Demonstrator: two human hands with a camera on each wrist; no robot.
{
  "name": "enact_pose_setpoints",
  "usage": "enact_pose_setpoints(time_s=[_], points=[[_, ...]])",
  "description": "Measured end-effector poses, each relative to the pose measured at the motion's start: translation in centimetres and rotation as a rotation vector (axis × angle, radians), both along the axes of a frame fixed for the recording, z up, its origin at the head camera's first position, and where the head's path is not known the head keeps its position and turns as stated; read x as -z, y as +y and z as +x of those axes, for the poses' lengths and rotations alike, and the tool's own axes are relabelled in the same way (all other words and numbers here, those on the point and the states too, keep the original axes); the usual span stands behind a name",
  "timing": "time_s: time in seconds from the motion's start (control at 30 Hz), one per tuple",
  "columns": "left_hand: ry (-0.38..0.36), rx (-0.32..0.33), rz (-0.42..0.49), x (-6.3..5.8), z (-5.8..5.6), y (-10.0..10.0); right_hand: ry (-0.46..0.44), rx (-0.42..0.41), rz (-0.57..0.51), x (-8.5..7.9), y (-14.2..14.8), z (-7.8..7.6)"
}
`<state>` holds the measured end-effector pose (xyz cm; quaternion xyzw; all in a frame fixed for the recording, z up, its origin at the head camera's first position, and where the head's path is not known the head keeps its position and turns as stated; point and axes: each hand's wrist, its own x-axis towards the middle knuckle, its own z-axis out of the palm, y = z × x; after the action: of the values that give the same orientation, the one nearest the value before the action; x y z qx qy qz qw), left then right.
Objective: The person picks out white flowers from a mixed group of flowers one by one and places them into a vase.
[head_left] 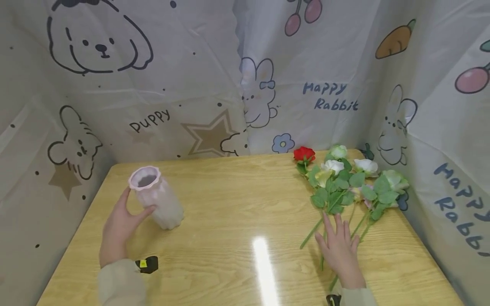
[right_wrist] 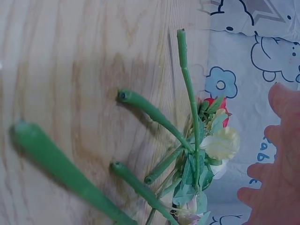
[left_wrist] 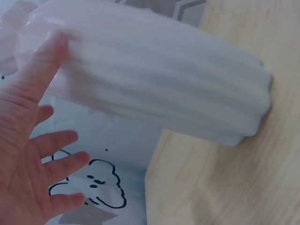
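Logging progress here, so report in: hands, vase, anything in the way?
Left hand at scalloped vase, right hand over flower stems, both with fingers spread. Vase on table, flowers outside it. Overlapping stems might snag.

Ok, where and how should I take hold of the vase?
I'd wrap around the upper body of the vase, just below the wavy rim, coming from the left. The mouth faces up, and the long, ridged body should offer more to close on. The left grip is on that side, away from the flowers.
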<state>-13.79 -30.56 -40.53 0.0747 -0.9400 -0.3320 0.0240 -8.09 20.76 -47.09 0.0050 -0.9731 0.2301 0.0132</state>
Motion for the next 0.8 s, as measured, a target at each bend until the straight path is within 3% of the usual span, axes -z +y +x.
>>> enact_pose_setpoints(time_s=[0.3, 0.47, 0.63, 0.8], points=[[-0.105, 0.175, 0.139, -1.1, -1.5, -1.2, -0.026, -0.002, -0.032, 0.3, 0.3, 0.0], [-0.185, 0.213, 0.211, -0.6, -1.8, -1.7, -0.028, -0.005, -0.045, 0.3, 0.5, 0.1], [-0.177, 0.243, 0.281, 0.1, -2.0, -1.9, -0.022, 0.004, -0.036, 0.4, 0.7, 0.1], [-0.180, 0.238, 0.257, 0.1, -2.3, -1.6, -0.020, 0.015, -0.014, 0.3, 1.0, -0.1]])
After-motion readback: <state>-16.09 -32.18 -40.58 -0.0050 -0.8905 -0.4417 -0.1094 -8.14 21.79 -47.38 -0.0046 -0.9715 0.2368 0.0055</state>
